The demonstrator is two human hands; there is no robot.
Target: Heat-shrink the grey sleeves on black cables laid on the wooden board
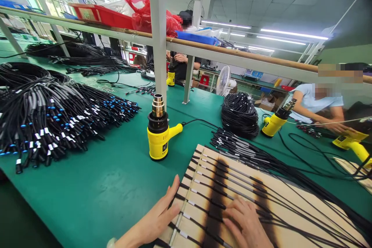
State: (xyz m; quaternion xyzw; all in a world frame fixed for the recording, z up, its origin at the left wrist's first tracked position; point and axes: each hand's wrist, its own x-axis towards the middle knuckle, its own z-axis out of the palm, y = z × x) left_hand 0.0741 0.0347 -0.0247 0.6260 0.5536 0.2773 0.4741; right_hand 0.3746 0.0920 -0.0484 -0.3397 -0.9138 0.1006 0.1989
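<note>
Both hands flat on the scorched wooden board (261, 186) of black cables (232, 190).

The left hand (157, 217) rests at the board's near-left edge, the right hand (247, 223) on the cables themselves; fingers lie spread and flat, gripping nothing. The cables run lengthwise away to the right, across the slats. A yellow heat gun (159, 135) stands upright on the green bench (101, 186), nearer the left hand.

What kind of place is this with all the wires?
Probably a factory workshop where cables are put together. Big bundles of black cables with blue tips lie on the long green work table, a yellow heat gun stands upright, and another person works nearby.
</note>
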